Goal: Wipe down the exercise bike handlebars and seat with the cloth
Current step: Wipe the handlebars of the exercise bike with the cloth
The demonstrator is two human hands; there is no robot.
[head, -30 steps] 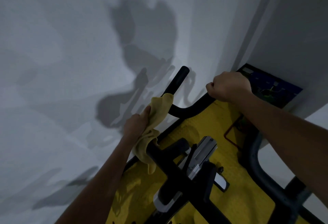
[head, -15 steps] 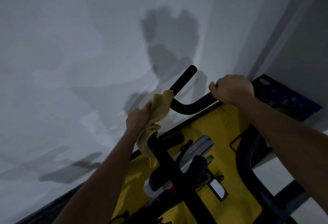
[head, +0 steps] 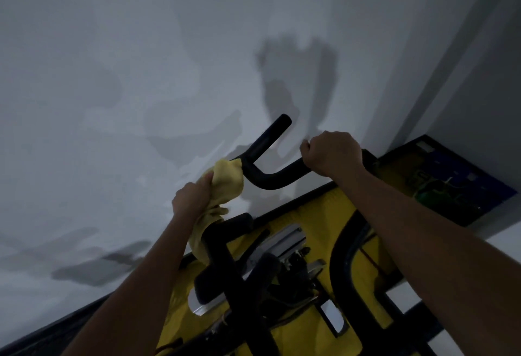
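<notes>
I am looking down over the front of the exercise bike, with a pale grey wall point(head: 118, 79) filling the left and upper view and carrying soft shadows of my arms. My left hand point(head: 193, 199) is reaching forward with its fingers point(head: 207, 179) clamped on the yellow cloth point(head: 227, 179), bunching it against the left bend of the black handlebars point(head: 270, 179); the loose tail of the cloth is hanging down along my wrist and beside the dark central stem. Just right of the cloth, one bar end is pointing up and away, free of both hands. Below the bars, the black frame point(head: 239, 285) is crossing a bright yellow body panel point(head: 324, 209), with a silvery metal bracket point(head: 284, 240) near the middle; the detail there is dim. Further right, my right hand point(head: 329, 154) is closing in a fist around the right-hand grip of the handlebars, fingers wrapped fully together on it. Beyond that wrist, a dark blue board point(head: 451, 175) is lying in the corner against the wall. The seat is not in my view.
</notes>
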